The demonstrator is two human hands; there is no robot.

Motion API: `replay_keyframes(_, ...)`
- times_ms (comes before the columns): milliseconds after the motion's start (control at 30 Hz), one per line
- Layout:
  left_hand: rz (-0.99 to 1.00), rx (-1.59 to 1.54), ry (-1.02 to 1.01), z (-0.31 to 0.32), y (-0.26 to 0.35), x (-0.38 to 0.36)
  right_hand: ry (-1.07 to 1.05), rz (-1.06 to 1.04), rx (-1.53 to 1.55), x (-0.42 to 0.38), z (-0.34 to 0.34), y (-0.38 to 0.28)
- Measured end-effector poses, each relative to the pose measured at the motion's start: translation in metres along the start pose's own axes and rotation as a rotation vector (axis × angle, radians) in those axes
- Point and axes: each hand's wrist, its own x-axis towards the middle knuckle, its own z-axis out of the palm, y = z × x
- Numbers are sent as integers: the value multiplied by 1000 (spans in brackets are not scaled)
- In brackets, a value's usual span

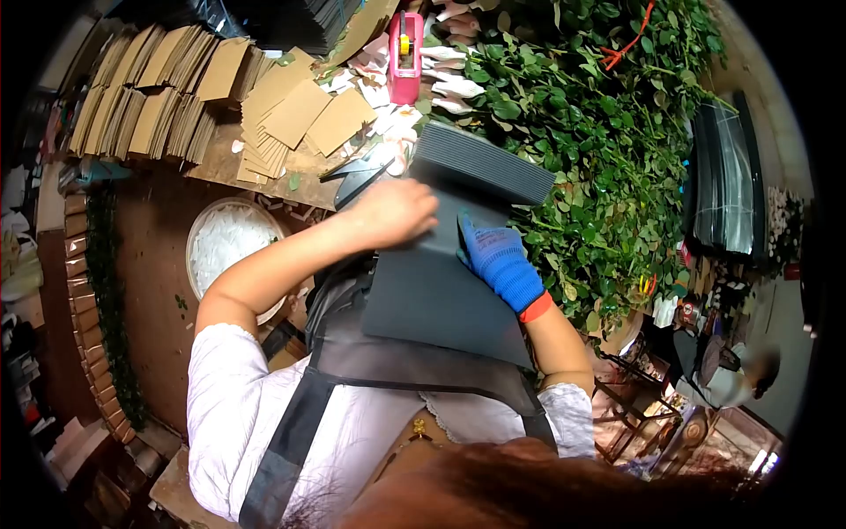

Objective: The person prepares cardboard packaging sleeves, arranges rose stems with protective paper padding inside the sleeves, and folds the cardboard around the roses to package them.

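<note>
A dark grey sheet [441, 304] lies across my lap and the table edge, its far end a ribbed corrugated strip [480, 163]. My bare left hand [397, 212] is over the sheet's left side with its fingers curled in, slightly blurred; what it may hold is hidden. My right hand [498, 256], in a blue knitted glove with an orange cuff, rests on the right part of the sheet, one finger stretched toward the ribbed strip. Just beyond my left hand lies a pair of dark scissors [359, 181], beside brown card pieces [300, 115].
Leafy green stems [564, 132] are heaped at the right, with pale wrapped flower heads [454, 84] at their left end. A pink tape dispenser [405, 66] stands at the back. Stacked brown cards [150, 88] line the far left. A white basin [231, 242] holds white pieces. Another person [727, 370] is at far right.
</note>
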Motion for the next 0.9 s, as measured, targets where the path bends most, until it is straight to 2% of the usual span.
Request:
replay_keyframes(33,186,-71,277,21,-1,5,21,-6,52,0,1,0)
replay_keyframes(100,262,19,308,56,-15,15,57,-18,144,-4,3,5)
replay_keyframes(200,295,56,260,63,-19,20,30,-274,1024,-45,-40,23)
replay_keyframes(233,291,51,225,63,-18,18,75,-361,1022,-51,-43,18)
replay_keyframes(300,281,40,209,65,-19,17,170,-543,1003,-60,-47,5)
replay_keyframes(333,281,42,210,66,-19,18,240,-500,813,-61,-47,-9)
replay_keyframes(433,271,35,188,65,-16,17,164,-146,223,-33,-16,-49)
replay_keyframes(467,269,54,183,64,-15,16,170,-148,197,-31,-12,-50)
replay_keyframes(533,274,31,200,65,-16,18,335,-323,350,-29,-25,-49)
replay_keyframes(633,314,390,477,99,-30,28,492,-562,705,-1,-75,-69)
replay_keyframes(667,304,141,367,86,-20,27,788,-607,610,26,-90,-82)
replay_keyframes(767,301,-187,370,94,-25,29,994,-399,183,139,-109,-111)
replay_keyframes(833,250,-181,257,80,-20,28,758,-102,-40,220,-107,-129)
replay_keyframes(867,282,-150,262,72,-20,24,1032,-70,-138,264,-81,-132)
replay_keyframes(900,316,-122,268,67,-20,22,883,-56,-135,269,-81,-138)
